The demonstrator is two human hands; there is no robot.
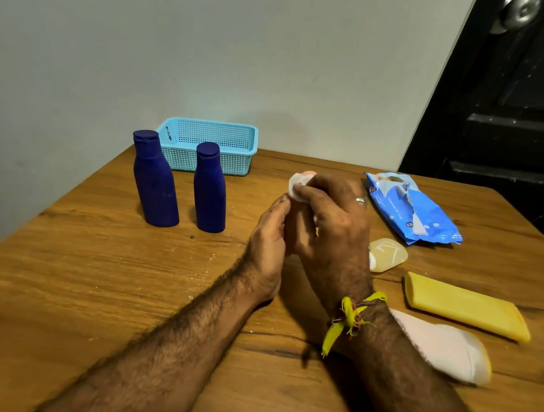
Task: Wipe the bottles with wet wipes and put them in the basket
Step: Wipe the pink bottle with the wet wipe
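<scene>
At frame centre, the right hand [332, 226] wraps a white wipe [295, 184] round a mostly hidden bottle; the left hand [268, 239] cups it.

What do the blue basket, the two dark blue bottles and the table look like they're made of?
Basket: likely moulded plastic, with uniform light blue perforated walls. Both bottles: apparently matte opaque plastic with matching caps. Table: wood or wood-look laminate, showing brown grain lines and a slight sheen.
</scene>
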